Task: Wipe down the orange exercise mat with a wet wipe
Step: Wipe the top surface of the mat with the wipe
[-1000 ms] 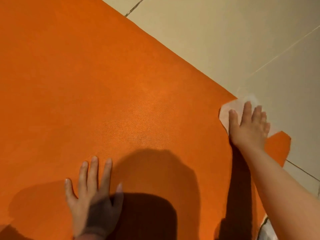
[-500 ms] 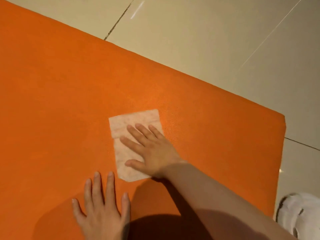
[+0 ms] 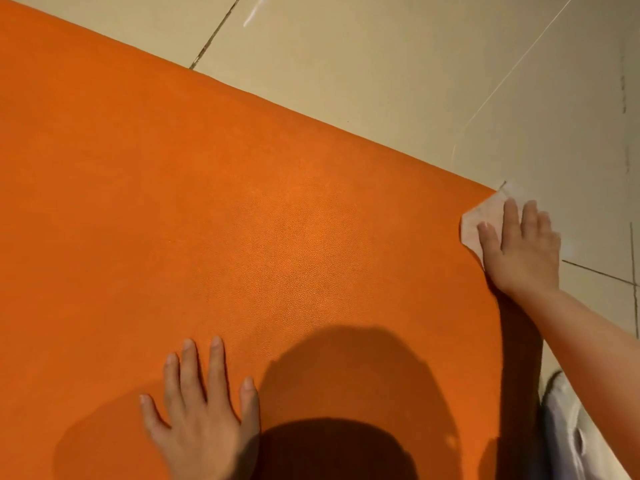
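At mat corner — right hand presses wipe; left hand flat.

Thin pale wet wipe: largely covered by the right hand
Orange textured exercise mat: cut off left and below
White object, bottom right: cropped, unidentifiable

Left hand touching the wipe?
Apart. Head view: the left hand lies flat on the mat, bare orange separating it from the wipe under the right hand.
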Tool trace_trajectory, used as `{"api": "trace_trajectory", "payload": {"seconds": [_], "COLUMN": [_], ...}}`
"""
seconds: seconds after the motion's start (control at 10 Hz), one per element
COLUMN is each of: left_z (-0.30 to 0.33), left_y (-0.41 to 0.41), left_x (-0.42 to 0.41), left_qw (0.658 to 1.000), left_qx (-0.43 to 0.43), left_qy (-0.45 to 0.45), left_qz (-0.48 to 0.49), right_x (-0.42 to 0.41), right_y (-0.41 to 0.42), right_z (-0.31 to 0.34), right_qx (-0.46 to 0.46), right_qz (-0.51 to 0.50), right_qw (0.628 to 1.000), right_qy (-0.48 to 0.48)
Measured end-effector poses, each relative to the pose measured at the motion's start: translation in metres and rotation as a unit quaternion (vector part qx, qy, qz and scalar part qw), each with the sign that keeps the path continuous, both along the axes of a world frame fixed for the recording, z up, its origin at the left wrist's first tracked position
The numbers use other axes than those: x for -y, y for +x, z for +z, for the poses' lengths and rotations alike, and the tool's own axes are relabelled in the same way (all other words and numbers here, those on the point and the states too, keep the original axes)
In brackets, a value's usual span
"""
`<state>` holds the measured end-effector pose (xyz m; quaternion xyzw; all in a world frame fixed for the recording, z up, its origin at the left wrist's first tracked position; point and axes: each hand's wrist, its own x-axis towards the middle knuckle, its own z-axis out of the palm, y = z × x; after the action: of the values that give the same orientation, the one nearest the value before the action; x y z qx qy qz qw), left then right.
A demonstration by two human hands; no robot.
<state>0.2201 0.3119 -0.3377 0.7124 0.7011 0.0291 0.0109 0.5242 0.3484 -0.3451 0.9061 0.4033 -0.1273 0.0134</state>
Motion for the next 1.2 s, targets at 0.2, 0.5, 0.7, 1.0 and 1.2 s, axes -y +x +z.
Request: {"api": "trace_trajectory", "payload": {"seconds": [0.2,0.5,0.7,1.0,1.2], "left_z": [-0.023,-0.025,-0.028,-0.031,-0.031], "left_y": [-0.105,-0.113,-0.112,-0.109,-0.109], "left_x": [0.006,0.012,0.011,0.012,0.012], "left_qw": [0.992,0.998,0.998,0.998,0.998], "left_qx": [0.061,0.043,0.043,0.044,0.049], "left_qy": [-0.099,-0.03,-0.032,-0.006,0.004], "left_qz": [0.047,0.032,0.043,0.032,0.031], "right_x": [0.002,0.001,-0.018,-0.017,0.02], "right_y": [-0.087,-0.274,-0.25,-0.174,-0.142], "right_z": [-0.003,-0.01,0.051,0.061,0.046], "right_qx": [0.0,-0.13,-0.566,-0.505,-0.173], "right_qz": [0.084,0.383,0.135,-0.24,-0.11], "right_qw": [0.996,0.901,0.801,0.789,0.95], "right_qy": [0.002,0.158,0.139,0.255,0.235]}}
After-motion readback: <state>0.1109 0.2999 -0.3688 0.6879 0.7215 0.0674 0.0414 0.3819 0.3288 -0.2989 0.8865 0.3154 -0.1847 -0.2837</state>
